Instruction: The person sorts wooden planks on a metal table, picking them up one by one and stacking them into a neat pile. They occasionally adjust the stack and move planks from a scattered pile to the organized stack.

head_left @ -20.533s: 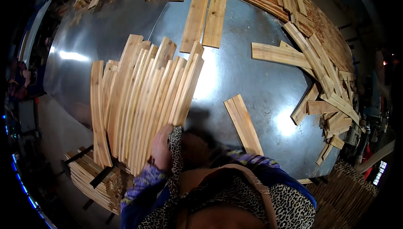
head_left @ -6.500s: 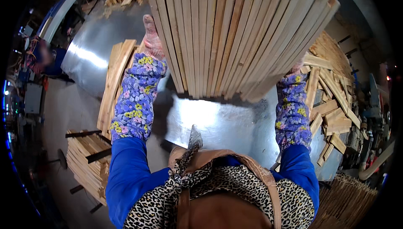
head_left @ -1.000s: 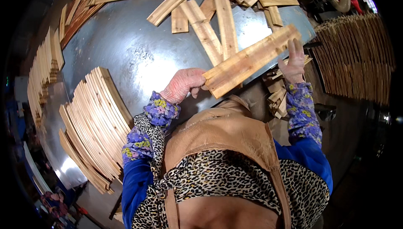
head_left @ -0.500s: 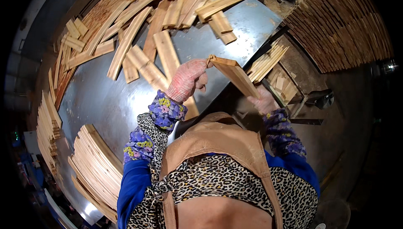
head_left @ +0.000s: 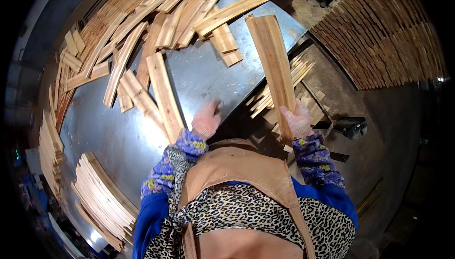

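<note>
My right hand (head_left: 297, 119), in a pale pink glove, is closed round the lower part of a wooden board (head_left: 270, 55). The board stands tilted up past the table's right edge, its broad grained face toward me and its far end over the tabletop. My left hand (head_left: 207, 120), gloved too and slightly blurred, is above the near edge of the metal table (head_left: 204, 81), holding nothing, with thumb and fingers apart. Just left of it lies another board (head_left: 164, 95).
Loose boards (head_left: 182, 19) are heaped across the far side of the table. A neat stack of strips (head_left: 102, 197) stands at the near left. Below the right edge are more strips (head_left: 296, 76) and a frame holding offcuts. A tall wood stack (head_left: 379, 36) rises at the far right.
My left hand has let go of the board's far end and dropped toward me. My right hand has swung the board upward, turning its broad face into view. The whole view has shifted slightly.
</note>
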Available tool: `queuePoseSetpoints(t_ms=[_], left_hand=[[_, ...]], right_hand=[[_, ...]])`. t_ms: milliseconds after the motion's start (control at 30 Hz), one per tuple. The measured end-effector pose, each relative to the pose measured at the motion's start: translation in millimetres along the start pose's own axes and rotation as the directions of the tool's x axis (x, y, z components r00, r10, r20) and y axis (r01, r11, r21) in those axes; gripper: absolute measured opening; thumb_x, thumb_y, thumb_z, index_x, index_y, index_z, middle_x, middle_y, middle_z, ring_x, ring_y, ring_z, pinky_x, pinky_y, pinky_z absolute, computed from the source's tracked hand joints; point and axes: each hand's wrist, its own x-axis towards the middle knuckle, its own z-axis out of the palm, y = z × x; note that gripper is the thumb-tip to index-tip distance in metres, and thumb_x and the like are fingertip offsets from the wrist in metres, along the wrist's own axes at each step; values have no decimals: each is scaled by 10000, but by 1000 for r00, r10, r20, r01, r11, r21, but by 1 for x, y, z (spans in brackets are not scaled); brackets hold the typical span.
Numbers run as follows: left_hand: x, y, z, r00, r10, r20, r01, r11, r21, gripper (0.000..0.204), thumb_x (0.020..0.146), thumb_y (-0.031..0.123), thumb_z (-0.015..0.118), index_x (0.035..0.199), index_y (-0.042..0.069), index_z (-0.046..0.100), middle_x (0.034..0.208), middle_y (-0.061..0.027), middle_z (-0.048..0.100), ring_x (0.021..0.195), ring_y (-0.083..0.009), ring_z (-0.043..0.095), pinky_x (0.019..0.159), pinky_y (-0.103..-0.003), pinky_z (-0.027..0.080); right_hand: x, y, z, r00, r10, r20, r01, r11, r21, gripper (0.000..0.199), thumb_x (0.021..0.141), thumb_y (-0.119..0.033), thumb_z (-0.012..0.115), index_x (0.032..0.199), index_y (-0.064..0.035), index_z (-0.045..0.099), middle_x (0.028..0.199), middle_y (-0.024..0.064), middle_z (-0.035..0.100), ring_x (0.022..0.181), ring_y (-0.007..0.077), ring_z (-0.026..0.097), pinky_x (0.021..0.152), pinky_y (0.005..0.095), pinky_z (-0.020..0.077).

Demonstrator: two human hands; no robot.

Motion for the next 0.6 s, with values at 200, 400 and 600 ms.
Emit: queuePoseSetpoints(t_ms=[200,400,600], left_hand=[[-22,32,-18,942,-80,325,84,996,4,336,987,299,702,1229,80,780,1034,-179,796,1030,-350,774,930,-432,594],[17,209,-100,518,778,355,-189,509,-840,325,965,265,709,1097,-30,728,1047,-185,729,973,-333,704,906,-458,529],[-15,283,-81,6,993,120,339,111,-934,608,1030,565,702,1418,102,634,1391,-122,626,1252,-395,620,1103,-579,456]], right_hand=[[28,53,-14,945,-211,-248,140,951,-275,596,982,-223,778,1542,-108,613,1244,202,732,1167,390,697,1028,443,555],[29,117,-5,897,27,-441,45,987,153,636,986,-129,705,1602,-107,548,1380,227,673,1266,347,673,1092,417,523],[53,161,-9,719,475,-508,-533,845,35,696,1022,-233,652,1679,-162,434,1322,240,724,1186,408,710,995,468,568]])
